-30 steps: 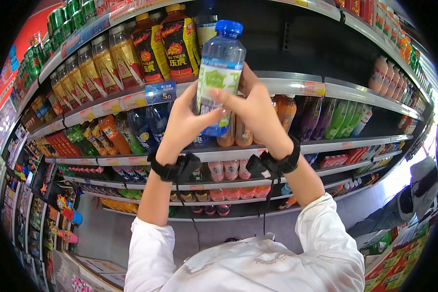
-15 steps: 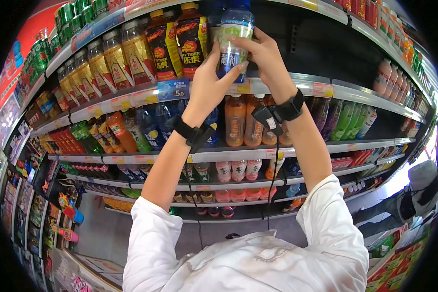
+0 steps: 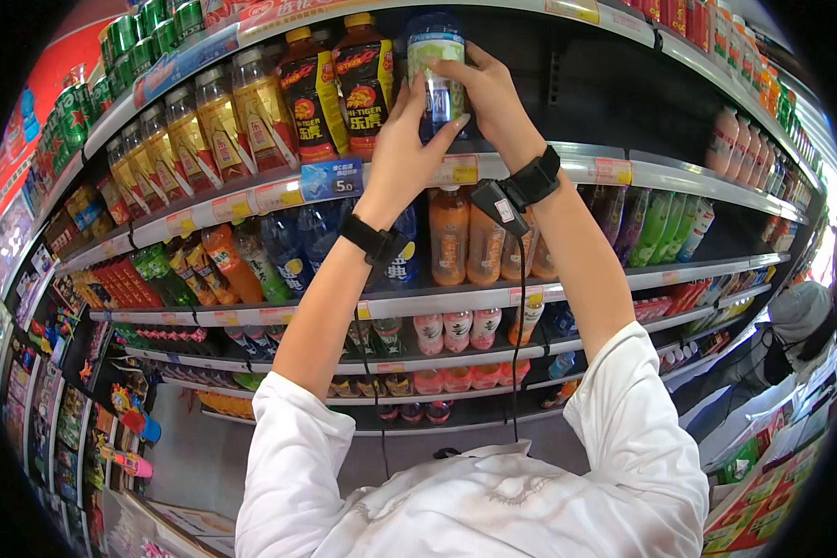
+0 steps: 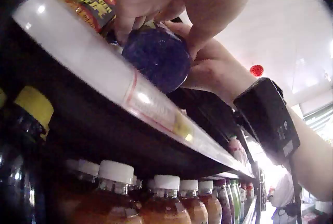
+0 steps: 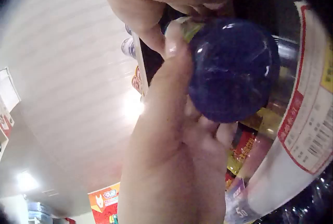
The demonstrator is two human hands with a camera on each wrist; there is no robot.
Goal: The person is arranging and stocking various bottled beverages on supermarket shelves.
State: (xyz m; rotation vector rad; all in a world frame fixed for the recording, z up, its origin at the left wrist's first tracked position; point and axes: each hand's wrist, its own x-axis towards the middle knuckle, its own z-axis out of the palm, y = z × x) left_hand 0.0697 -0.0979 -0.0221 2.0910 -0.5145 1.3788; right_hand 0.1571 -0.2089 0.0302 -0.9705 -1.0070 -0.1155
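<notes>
A clear blue bottle (image 3: pixel 434 58) with a green and white label stands upright at the upper shelf, just right of the dark Hi-Tiger bottles (image 3: pixel 363 70). My left hand (image 3: pixel 417 116) grips its lower left side, and my right hand (image 3: pixel 476 82) grips its right side. In the left wrist view the bottle's round blue base (image 4: pixel 156 57) hangs just above the white shelf edge (image 4: pixel 104 78), my fingers (image 4: pixel 156 5) curled over it. The right wrist view shows the same base (image 5: pixel 234 67) pinched between both hands. Whether the base touches the shelf is hidden.
Rows of yellow and orange drink bottles (image 3: pixel 195 121) fill the shelf to the left. Orange bottles (image 3: pixel 449 232) stand one shelf below. The dark gap (image 3: pixel 604 93) to the right of the bottle holds nothing visible. A blue price tag (image 3: pixel 333 177) hangs on the shelf rail.
Both hands have lifted the bottle from in front of the lower shelves up to the upper shelf, then nudged it further in beside the Hi-Tiger bottles.
</notes>
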